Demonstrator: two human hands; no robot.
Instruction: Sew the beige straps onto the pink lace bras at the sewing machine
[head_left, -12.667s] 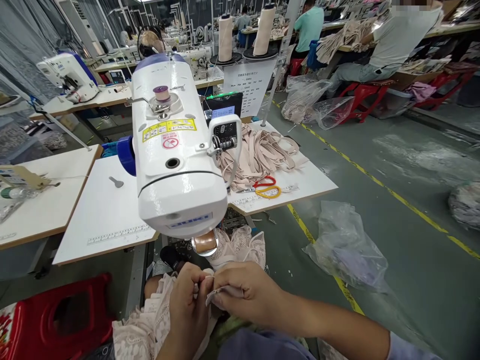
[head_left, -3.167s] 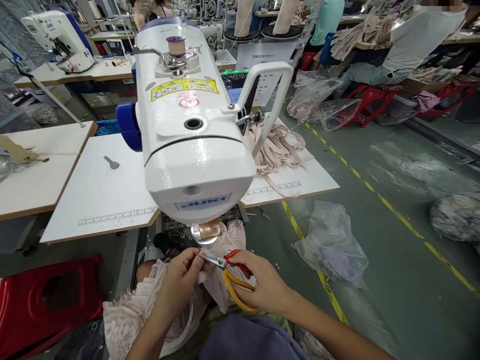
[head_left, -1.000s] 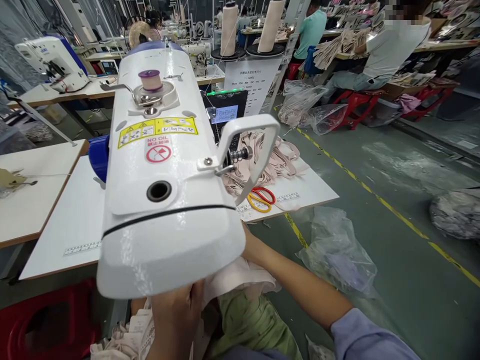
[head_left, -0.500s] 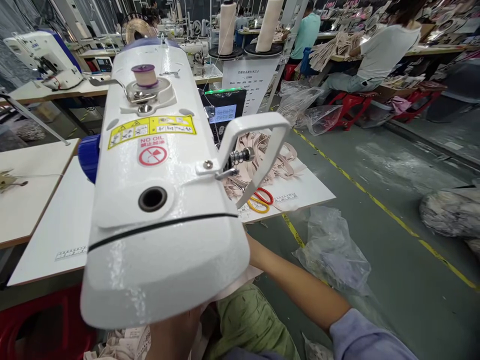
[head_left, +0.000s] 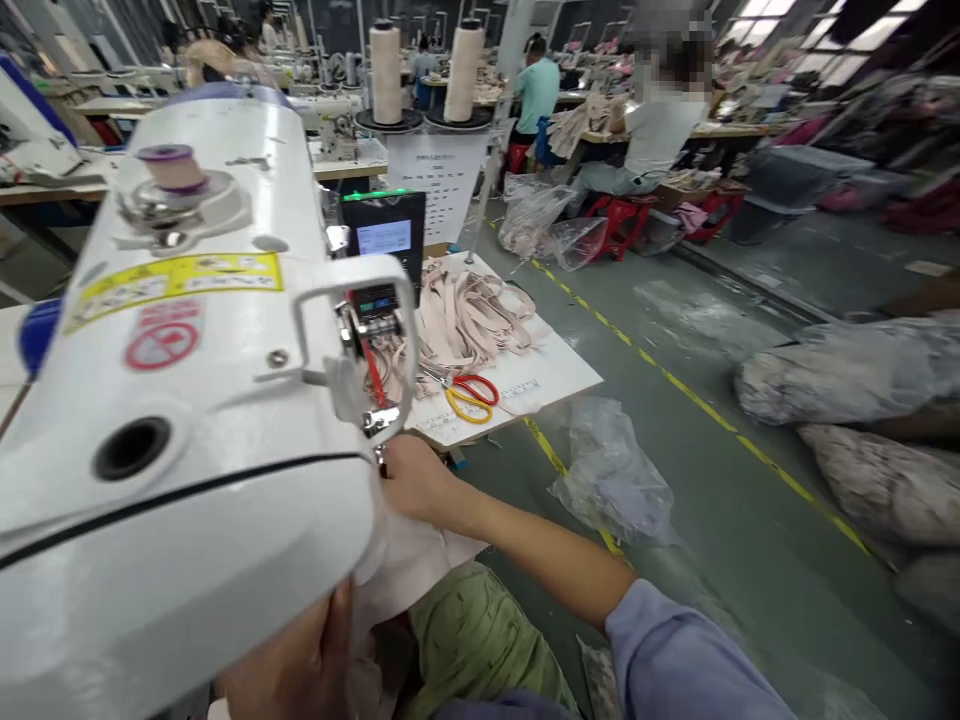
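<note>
A white sewing machine (head_left: 247, 400) fills the left side, its head hiding the stitching area. Pale pink fabric (head_left: 416, 570) hangs from under the machine head over my lap. Low under the head is my left hand (head_left: 296, 650), its visible fingers pressed together at the fabric's edge; the rest is hidden. My right hand (head_left: 412, 480) reaches in beside the needle area and rests at the fabric's upper edge, its fingertips hidden behind the machine. Scissors with red and yellow handles (head_left: 471, 397) lie on the white table (head_left: 555, 375), next to a heap of pale pink straps (head_left: 472, 315).
A control screen (head_left: 384, 245) stands behind the machine, near two thread cones (head_left: 463, 75). Plastic bags (head_left: 615, 470) lie on the floor at right, along yellow tape (head_left: 660, 375). Large wrapped bundles (head_left: 847, 370) sit farther right. Co-workers (head_left: 664, 125) are seated beyond.
My view has turned right, so the machine sits farther left. My right hand, earlier mostly behind the machine head, now shows beside the needle area, and more of the fabric is visible.
</note>
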